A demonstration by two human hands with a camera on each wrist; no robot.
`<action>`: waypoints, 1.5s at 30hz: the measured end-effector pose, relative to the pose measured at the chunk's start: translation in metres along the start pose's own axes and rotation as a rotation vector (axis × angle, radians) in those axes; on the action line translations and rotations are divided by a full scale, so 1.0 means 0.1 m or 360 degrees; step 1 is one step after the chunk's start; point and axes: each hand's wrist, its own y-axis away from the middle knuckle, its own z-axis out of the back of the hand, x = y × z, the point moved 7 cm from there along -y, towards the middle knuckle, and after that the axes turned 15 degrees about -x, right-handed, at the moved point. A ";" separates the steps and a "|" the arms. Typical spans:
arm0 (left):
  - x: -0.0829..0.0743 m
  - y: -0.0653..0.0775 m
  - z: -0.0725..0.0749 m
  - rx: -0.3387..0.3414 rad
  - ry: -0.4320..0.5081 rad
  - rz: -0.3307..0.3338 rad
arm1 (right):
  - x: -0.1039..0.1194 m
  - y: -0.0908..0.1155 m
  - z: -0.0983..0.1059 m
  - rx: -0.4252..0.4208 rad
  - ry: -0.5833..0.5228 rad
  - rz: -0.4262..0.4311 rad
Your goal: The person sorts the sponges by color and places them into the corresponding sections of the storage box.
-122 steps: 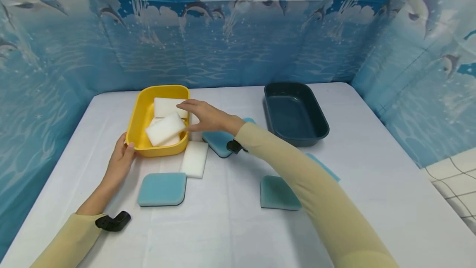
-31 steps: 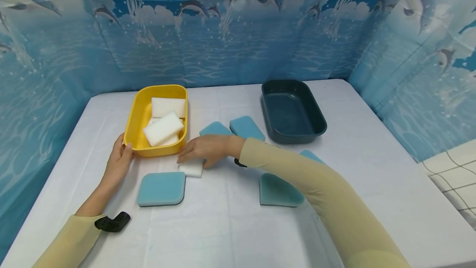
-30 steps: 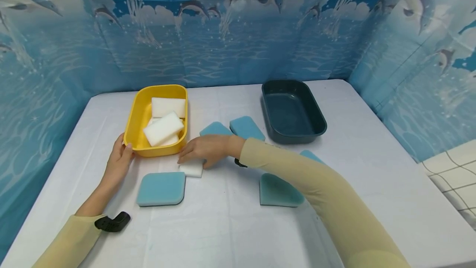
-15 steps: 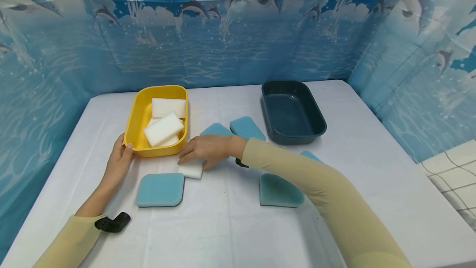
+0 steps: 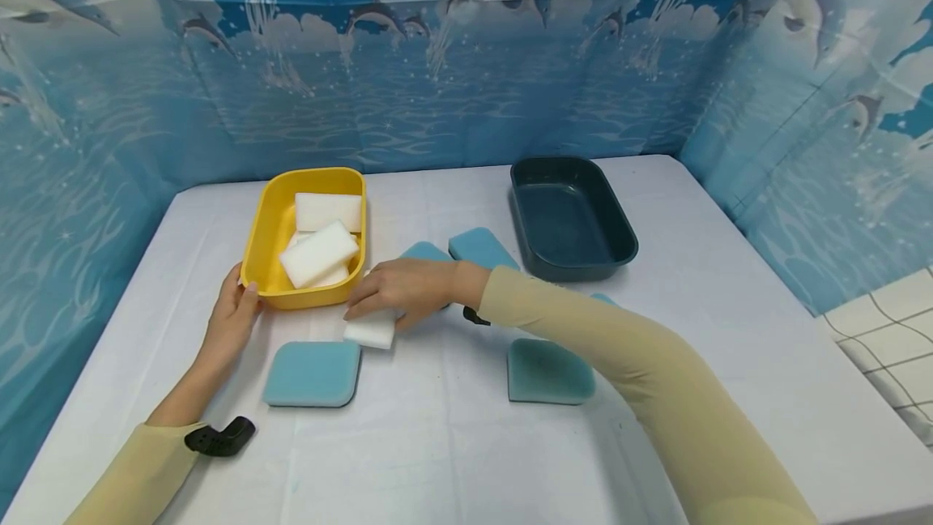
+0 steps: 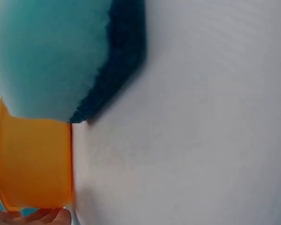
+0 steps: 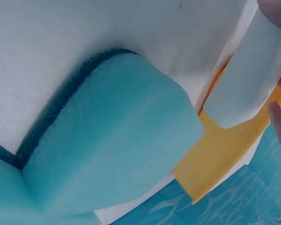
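My left hand [image 5: 226,322] grips the near-left corner of a yellow tray [image 5: 291,299]; in the left wrist view its fingertips [image 6: 61,218] lie along the tray's edge. Inside the tray are several white sponges [image 5: 321,253], stacked loosely. Just outside its near-right corner, my right hand [image 5: 411,286] pinches another white sponge [image 5: 370,334] between thumb and fingers. The right wrist view shows this sponge [image 7: 246,79] standing edge-up, overlapping the yellow tray. A blue sponge [image 5: 312,373] with a dark scouring side underneath lies just in front of the held one.
A dark teal tray [image 5: 576,213] with nothing in it stands at the back right. Two blue sponges [image 5: 483,247] lie behind my right hand, one partly hidden. A greenish sponge [image 5: 549,371] lies near my right forearm, which mostly covers another blue piece [image 5: 603,298].
My right hand has come from over the yellow tray down to the white sponge on the table and now tilts it slightly. My left hand keeps its hold on the tray corner.
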 end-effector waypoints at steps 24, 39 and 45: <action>0.00 -0.01 -0.01 -0.0002 -0.0010 0.0023 | 0.04 -0.01 0.34 -0.0178 -0.0004 -0.0048; -0.01 0.02 0.01 0.0000 -0.0013 0.0004 | -0.10 -0.15 0.56 -0.0315 -0.0088 -0.0108; -0.02 0.04 0.00 0.0001 -0.0022 0.0013 | -0.18 -0.22 0.59 -0.0303 -0.0071 -0.0167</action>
